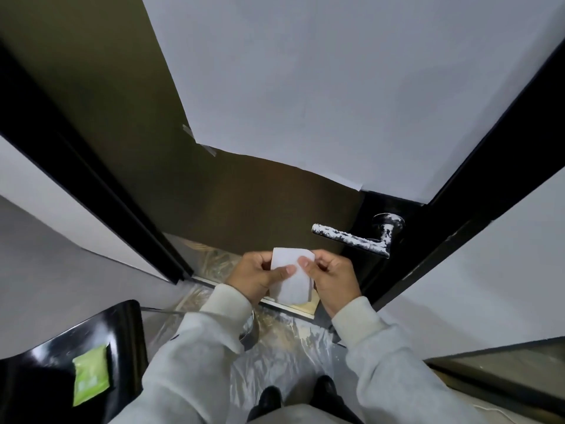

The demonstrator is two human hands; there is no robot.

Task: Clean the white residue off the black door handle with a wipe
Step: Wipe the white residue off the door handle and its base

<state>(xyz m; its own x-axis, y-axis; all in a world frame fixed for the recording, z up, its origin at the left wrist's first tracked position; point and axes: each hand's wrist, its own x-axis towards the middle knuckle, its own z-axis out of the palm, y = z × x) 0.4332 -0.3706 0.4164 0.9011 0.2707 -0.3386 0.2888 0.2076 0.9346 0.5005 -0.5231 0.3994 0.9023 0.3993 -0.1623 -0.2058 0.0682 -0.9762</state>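
A black lever door handle (351,240) juts from the dark door at the right, speckled with white residue along the lever and on its round base (389,223). Below and to its left I hold a white folded wipe (290,276) between both hands. My left hand (256,278) pinches its left edge with the thumb on top. My right hand (331,280) grips the right edge, a short way under the lever's free end. Neither hand touches the handle.
A large white sheet (336,87) is taped over the brown door (244,203). A black chair (76,347) at lower left carries a green wipe packet (90,379). Clear plastic film (284,341) covers the floor around my shoes. Black door frames stand on both sides.
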